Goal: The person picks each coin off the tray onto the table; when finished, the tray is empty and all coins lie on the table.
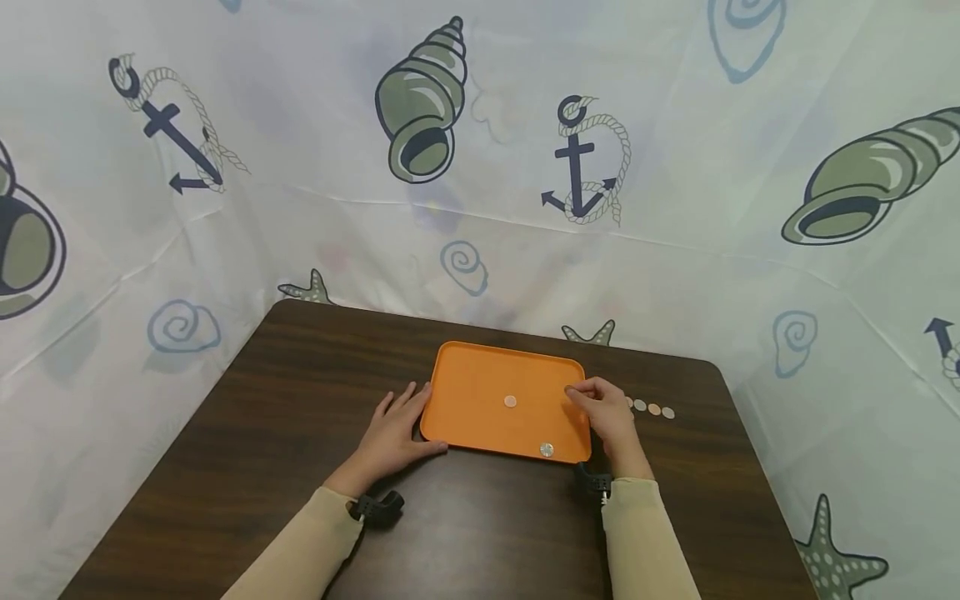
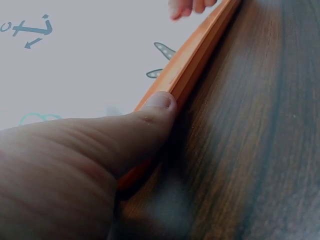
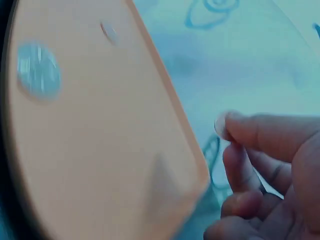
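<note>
My left hand lies at the left end of an orange tray, fingers spread and fairly straight. Its thumb presses against the tray's front rim in the left wrist view. Over the tray's right side, my right hand pinches a small pale coin between thumb and forefinger, the other fingers curled. Inside the tray, one coin lies near the middle. A silvery coin sits by the front rim.
Several coins form a row on the dark wooden table right of the tray, including a copper-toned coin; the right hand partly covers the row's left end. A patterned cloth hangs behind the table and at its sides.
</note>
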A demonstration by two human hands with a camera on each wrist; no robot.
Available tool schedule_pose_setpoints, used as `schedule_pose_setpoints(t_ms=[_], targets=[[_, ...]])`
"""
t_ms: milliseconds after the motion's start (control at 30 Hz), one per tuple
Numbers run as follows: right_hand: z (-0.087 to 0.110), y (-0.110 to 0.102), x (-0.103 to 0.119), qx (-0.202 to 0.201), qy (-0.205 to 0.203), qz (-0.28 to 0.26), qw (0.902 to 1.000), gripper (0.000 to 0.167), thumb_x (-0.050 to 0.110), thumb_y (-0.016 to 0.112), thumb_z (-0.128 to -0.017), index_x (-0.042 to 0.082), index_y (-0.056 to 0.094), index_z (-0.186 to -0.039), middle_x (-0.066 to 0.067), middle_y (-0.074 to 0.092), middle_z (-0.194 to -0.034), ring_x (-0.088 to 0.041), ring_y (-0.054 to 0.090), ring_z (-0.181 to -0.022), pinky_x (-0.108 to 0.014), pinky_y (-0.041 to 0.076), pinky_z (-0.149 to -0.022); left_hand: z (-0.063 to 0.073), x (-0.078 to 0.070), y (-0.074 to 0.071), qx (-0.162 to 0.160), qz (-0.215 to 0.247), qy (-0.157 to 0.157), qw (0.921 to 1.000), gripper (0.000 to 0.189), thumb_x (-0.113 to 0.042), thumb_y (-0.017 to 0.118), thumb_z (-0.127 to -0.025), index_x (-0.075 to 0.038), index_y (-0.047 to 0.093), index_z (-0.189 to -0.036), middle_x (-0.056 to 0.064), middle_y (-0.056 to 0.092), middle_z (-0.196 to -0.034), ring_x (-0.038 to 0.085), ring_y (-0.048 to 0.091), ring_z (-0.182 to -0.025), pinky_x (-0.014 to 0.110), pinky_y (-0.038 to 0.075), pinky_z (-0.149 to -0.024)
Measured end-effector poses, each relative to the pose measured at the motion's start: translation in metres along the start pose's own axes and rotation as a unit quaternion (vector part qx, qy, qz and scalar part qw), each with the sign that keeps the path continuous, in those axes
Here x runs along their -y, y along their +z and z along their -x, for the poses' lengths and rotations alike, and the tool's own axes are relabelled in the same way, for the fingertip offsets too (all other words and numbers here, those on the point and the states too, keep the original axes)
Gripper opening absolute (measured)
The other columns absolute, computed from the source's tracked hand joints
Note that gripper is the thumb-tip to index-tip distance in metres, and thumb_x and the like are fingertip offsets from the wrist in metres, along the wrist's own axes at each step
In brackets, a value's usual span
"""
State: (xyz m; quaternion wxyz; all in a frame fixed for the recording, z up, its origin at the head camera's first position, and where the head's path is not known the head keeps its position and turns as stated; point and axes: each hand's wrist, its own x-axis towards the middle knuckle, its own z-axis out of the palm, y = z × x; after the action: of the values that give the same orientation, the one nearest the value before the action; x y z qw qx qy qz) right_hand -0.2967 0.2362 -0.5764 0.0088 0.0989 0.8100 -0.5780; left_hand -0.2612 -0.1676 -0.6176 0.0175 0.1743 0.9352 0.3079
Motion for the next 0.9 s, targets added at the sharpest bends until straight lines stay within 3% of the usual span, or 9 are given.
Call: schedule_pose_setpoints(t_ms=[167,300,367,500,600,900], targets=[[0.005,-0.036,-0.024,-0.083,0.035,0.000,0.9959,0.032,0.037,0.082,-0.100,0.007,0.078,-0.113,-0.003,0.075,-0.095,-0.022,0.060,-0.078,-0.026,0.049,-0.062,-0.003,0.002,0.001,-0.002,-0.001,0.002,1.0000,0.116,-0.063,0.084,-0.089,-0.012,0.025,-0.175,0.007,0.030,-0.180,0.034,0.021,-0.171,0.066,0.004,-0.137],[0.008,-0.066,-0.043,-0.148,0.070,-0.054,0.9851,0.023,0.027,0.076,-0.104,0.004,0.073,-0.110,0.003,0.077,-0.086,-0.014,0.060,-0.065,-0.023,0.048,-0.051,-0.004,0.003,0.003,0.001,-0.009,0.003,1.0000,0.117,-0.067,0.082,-0.089,-0.013,0.024,-0.175,0.006,0.028,-0.181,0.033,0.020,-0.171,0.065,0.004,-0.137],[0.009,-0.077,-0.050,-0.155,0.083,-0.095,0.9799,0.020,0.022,0.071,-0.107,0.002,0.070,-0.111,0.005,0.075,-0.084,-0.011,0.060,-0.061,-0.022,0.052,-0.050,-0.004,0.003,0.002,0.001,-0.006,0.002,1.0000,0.117,-0.067,0.083,-0.089,-0.013,0.024,-0.175,0.007,0.029,-0.181,0.035,0.020,-0.171,0.066,0.003,-0.137],[0.007,-0.087,-0.057,-0.136,0.092,-0.155,0.9743,0.023,0.017,0.064,-0.110,-0.003,0.064,-0.120,0.002,0.071,-0.084,-0.010,0.064,-0.062,-0.023,0.062,-0.059,-0.004,0.002,-0.002,-0.001,-0.008,-0.004,1.0000,0.117,-0.065,0.084,-0.089,-0.013,0.025,-0.175,0.008,0.029,-0.180,0.034,0.020,-0.171,0.065,0.003,-0.137],[0.006,-0.086,-0.058,-0.133,0.089,-0.148,0.9760,0.025,0.014,0.064,-0.109,-0.007,0.064,-0.122,0.001,0.067,-0.083,-0.009,0.066,-0.060,-0.023,0.064,-0.062,-0.005,0.002,-0.004,-0.001,-0.013,-0.006,0.9999,0.117,-0.064,0.085,-0.089,-0.013,0.024,-0.175,0.007,0.029,-0.180,0.034,0.020,-0.171,0.065,0.003,-0.137],[0.006,-0.084,-0.062,-0.145,0.078,-0.097,0.9816,0.011,0.006,0.067,-0.105,-0.006,0.065,-0.105,-0.002,0.063,-0.080,-0.009,0.065,-0.055,-0.023,0.063,-0.056,-0.003,0.000,-0.001,0.005,-0.010,-0.005,0.9999,0.117,-0.065,0.083,-0.089,-0.012,0.025,-0.175,0.008,0.029,-0.181,0.035,0.020,-0.171,0.066,0.003,-0.137]])
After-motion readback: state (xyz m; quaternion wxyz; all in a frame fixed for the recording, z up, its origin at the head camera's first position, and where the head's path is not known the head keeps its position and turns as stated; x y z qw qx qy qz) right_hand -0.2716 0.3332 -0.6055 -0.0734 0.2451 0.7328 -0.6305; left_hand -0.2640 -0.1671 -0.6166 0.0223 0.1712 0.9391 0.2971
